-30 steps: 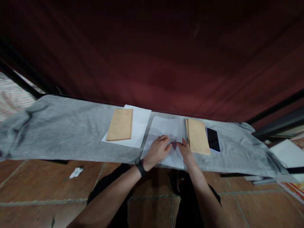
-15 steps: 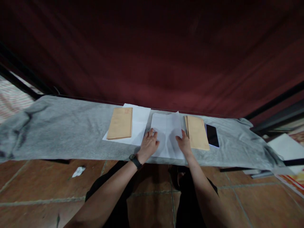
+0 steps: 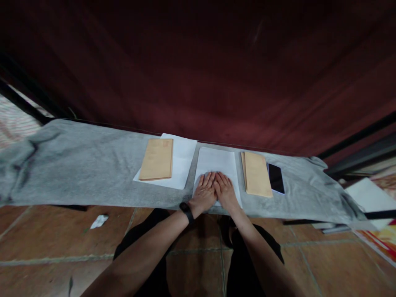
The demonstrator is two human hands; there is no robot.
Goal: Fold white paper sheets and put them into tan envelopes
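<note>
A white sheet of paper [image 3: 216, 159] lies on the grey cloth in front of me. My left hand [image 3: 204, 194] rests palm down on its near half, fingers stretched out. Beside it, touching at the fingers, my right hand [image 3: 225, 190] lies flat on the same sheet. Both hands are open and hold nothing. Left of the sheet, a small stack of brown envelopes [image 3: 156, 160] sits partly over more white paper [image 3: 183, 161]. Close to my right hand lie further brown envelopes [image 3: 258, 173], slightly fanned.
A dark-screened phone [image 3: 276, 178] lies right of the envelopes. The grey cloth [image 3: 93, 165] covers a long narrow table or bench, backed by a dark red curtain [image 3: 198, 82]. A crumpled white scrap [image 3: 99, 221] is on the tiled floor. White sheets [image 3: 371, 198] stand at the far right.
My hands have moved together from the sheet's two sides to its near middle and now lie flat. The sheet, creased and raised at its far edge before, now looks flatter.
</note>
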